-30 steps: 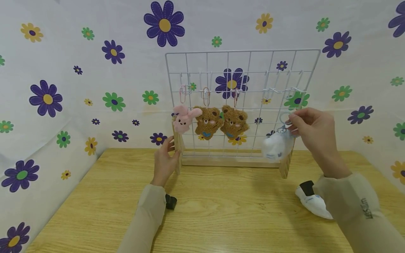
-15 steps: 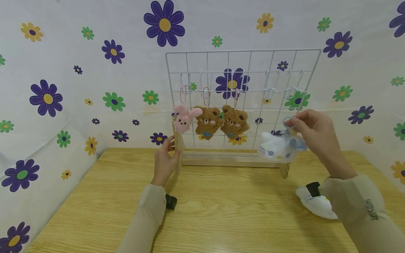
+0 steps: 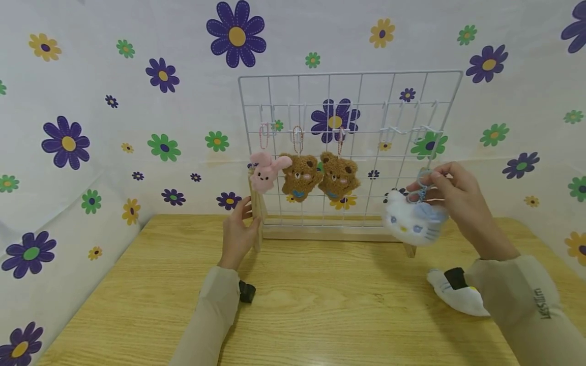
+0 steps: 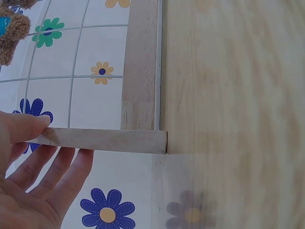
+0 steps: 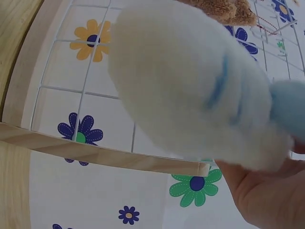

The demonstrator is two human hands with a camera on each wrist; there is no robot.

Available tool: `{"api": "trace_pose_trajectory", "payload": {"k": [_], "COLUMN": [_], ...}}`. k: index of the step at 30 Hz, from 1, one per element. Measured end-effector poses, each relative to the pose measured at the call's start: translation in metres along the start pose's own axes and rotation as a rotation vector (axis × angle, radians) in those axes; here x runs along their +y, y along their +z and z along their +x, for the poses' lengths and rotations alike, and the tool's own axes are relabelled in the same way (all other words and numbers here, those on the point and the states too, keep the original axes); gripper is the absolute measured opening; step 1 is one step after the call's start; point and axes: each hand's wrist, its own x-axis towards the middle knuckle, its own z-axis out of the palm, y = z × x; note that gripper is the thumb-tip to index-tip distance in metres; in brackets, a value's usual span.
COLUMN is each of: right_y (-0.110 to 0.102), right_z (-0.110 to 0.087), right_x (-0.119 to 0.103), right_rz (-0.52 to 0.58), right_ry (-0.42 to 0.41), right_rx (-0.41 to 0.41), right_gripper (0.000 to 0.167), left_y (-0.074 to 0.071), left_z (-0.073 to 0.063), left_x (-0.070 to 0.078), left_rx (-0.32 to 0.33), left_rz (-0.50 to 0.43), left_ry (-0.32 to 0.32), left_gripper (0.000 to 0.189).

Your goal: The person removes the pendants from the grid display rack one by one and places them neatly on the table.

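Note:
My right hand (image 3: 464,206) pinches the light blue ring (image 3: 424,178) of a white plush cat-head keychain (image 3: 409,223) with a blue bow. The plush dangles in front of the rack's right side, its face towards me. It fills much of the right wrist view, where the plush (image 5: 176,81) shows its blue whisker marks. My left hand (image 3: 239,231) grips the wooden side post (image 3: 257,218) of a white wire grid rack (image 3: 350,74). In the left wrist view, thumb and fingers lie on opposite sides of that post (image 4: 105,139).
From hooks on the grid hang a pink plush rabbit (image 3: 264,173) and two brown plush bears (image 3: 299,178). Bare hooks (image 3: 423,128) sit at the upper right. Another white plush (image 3: 458,300) lies on the wooden table (image 3: 320,305), partly behind my right sleeve.
The held plush has swung round from a blurred side view to face me. My right hand has shifted slightly right and down. The left hand stays on the post.

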Motion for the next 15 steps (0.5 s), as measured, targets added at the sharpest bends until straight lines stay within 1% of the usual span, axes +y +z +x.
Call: {"api": "trace_pose_trajectory", "payload": {"k": [2,8,15], "right_y": [0.000,0.000,0.004], "right_z": [-0.001,-0.003,-0.007], "right_x": [0.001,0.006,0.012], "right_rz": [0.033,0.076,0.090], "right_ry": [0.013,0.028,0.057], "right_rx": [-0.007,-0.019,-0.024], "right_gripper": [0.017,0.019,0.024], "left_y": [0.000,0.000,0.000], "left_z": [0.000,0.000,0.001], "left_x": [0.000,0.000,0.000], "left_rx": [-0.001,0.000,0.006], "left_rz": [0.003,-0.009,-0.004], "left_ry": [0.000,0.005,0.009], "left_gripper": [0.052,0.051,0.052]}}
